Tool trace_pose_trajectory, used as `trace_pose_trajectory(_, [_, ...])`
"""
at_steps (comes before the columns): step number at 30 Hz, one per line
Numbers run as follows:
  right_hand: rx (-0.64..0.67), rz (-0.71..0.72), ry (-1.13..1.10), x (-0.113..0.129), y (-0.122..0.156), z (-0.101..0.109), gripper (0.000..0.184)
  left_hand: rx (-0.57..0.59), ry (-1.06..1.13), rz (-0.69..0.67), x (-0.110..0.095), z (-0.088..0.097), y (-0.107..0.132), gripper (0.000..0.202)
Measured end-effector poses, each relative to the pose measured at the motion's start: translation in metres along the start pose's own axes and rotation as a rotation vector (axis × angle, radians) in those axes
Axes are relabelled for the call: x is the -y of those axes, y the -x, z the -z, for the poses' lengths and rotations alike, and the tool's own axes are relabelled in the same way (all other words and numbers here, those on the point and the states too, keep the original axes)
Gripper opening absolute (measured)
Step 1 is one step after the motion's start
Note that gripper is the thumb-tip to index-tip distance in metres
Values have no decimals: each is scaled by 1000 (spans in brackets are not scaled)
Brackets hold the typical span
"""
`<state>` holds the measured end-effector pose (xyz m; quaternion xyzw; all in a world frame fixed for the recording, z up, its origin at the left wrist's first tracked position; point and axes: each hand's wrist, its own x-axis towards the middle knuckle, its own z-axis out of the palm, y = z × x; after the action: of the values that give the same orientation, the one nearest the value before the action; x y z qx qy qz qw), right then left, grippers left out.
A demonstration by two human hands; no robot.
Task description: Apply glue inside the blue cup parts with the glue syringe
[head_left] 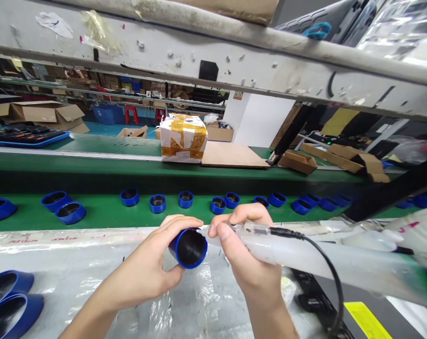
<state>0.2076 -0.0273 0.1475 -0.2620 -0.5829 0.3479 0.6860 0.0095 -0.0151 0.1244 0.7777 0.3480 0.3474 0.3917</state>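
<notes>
My left hand (157, 259) grips a round blue cup (177, 256) with a black inside, fingers over its top and thumb under it. The cup is tilted so its open mouth faces me. My right hand (245, 249) is closed around a translucent white pen-like dispenser (253, 230) with a black cable (319, 245) at its rear end. Its thin tip meets the upper right rim of the cup; whether it touches the inner wall I cannot tell. Both hands are above a plastic-covered worktop (185, 310).
Several blue cups (157, 203) stand along the green conveyor belt (103, 212) behind the worktop. More large blue cups (13, 313) sit at the near left. A translucent white tube (368, 263) and a dark control box (312, 292) lie at right. A shelf beam (185, 52) crosses overhead.
</notes>
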Motion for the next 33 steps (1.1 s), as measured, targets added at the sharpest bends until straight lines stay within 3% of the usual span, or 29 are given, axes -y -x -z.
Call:
trace_pose_trajectory(10, [29,23,15,0,2,3,26,-8,-36,-31,0,4,2,83])
trace_pose_trajectory(16, [-10,-80,-42,7,7,-6,24,-6,-55,-44,-1,3,2,79])
trace_pose_trajectory(33, [-14,-54,44,10,7,-2,25,-37,-84,-46,0,9,3,80])
